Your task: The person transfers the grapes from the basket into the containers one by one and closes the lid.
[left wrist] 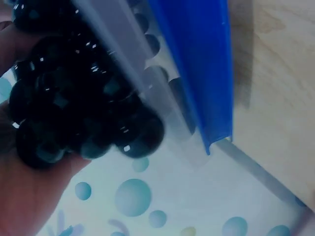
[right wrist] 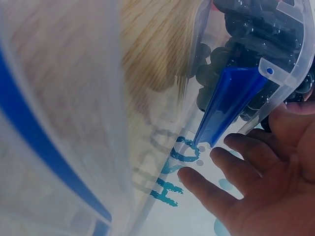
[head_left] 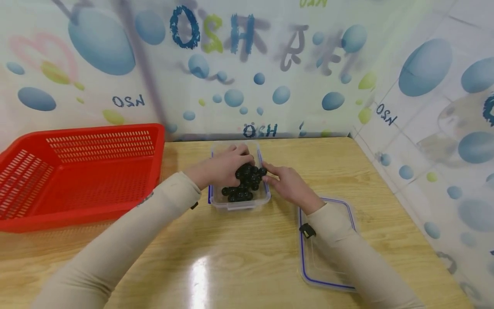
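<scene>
A bunch of dark grapes (head_left: 247, 177) fills part of a clear plastic container (head_left: 241, 207) with blue-edged sides. My left hand (head_left: 224, 167) reaches over the container and grips the grapes from above. In the left wrist view, round shiny grapes (left wrist: 83, 98) sit between its thumb and fingers, beside the container's blue latch (left wrist: 197, 64). My right hand (head_left: 289, 184) is at the container's right rim, fingertips beside the outermost grapes. Its fingers (right wrist: 211, 191) are extended and spread in the right wrist view, just outside the container's other blue latch (right wrist: 229, 105).
A large red plastic basket (head_left: 104, 184) stands on the left of the wooden table (head_left: 239, 249). The clear lid (head_left: 328, 268) with a blue seal lies under my right forearm. A patterned wall (head_left: 231, 77) borders the table's back edge.
</scene>
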A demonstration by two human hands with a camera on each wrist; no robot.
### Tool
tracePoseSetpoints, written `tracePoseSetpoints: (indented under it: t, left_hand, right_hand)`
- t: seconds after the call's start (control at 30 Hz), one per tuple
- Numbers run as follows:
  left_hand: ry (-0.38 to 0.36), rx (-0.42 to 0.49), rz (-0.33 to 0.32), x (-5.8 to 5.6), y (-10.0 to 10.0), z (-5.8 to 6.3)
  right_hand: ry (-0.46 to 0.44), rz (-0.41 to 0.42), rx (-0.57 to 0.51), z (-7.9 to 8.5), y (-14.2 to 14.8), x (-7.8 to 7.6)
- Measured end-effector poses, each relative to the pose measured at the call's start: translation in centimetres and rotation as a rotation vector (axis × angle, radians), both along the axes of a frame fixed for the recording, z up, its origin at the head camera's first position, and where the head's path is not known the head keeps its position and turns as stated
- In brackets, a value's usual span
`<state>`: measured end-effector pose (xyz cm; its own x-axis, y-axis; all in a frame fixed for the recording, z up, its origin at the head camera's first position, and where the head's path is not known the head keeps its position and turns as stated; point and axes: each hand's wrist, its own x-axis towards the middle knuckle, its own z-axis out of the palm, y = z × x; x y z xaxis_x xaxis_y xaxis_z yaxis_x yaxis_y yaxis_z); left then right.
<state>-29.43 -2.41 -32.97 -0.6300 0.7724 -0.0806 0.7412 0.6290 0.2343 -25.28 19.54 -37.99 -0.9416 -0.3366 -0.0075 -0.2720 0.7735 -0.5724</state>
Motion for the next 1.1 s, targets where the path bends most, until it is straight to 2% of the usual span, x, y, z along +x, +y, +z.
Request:
tracePoseSetpoints:
  t: [0.23,0.33,0.4,0.53,0.67,0.93,1.1]
  left_hand:
    - [-0.050,0.110,-0.019,0.2,-0.5,-1.6]
    - [-0.036,0.130,-0.019,0.6,-0.4,-2.3]
    - [-0.002,0.128,-0.017,1.0,-0.3,-2.7]
    - [0.117,0.073,0.000,1.6,0.1,-3.5]
    - [0.195,0.075,-0.020,1.5,0.5,-4.2]
    - [0.109,0.182,-0.072,0.6,0.0,-5.1]
    - [0.129,0.225,-0.108,0.1,0.0,-5.1]
  right_hand:
    - [-0.042,-0.006,-0.007,0.1,-0.1,0.1]
    - [-0.041,-0.007,-0.002,0.0,-0.2,0.1]
    - [-0.033,-0.005,0.007,0.0,-0.2,0.0]
    - [-0.029,-0.015,0.027,0.2,-0.4,0.0]
    - [-0.052,-0.035,0.031,0.4,-0.4,-0.1]
    - [-0.092,-0.036,0.023,0.5,-0.4,-0.2]
    - [-0.084,-0.039,0.038,0.5,-0.3,-0.5]
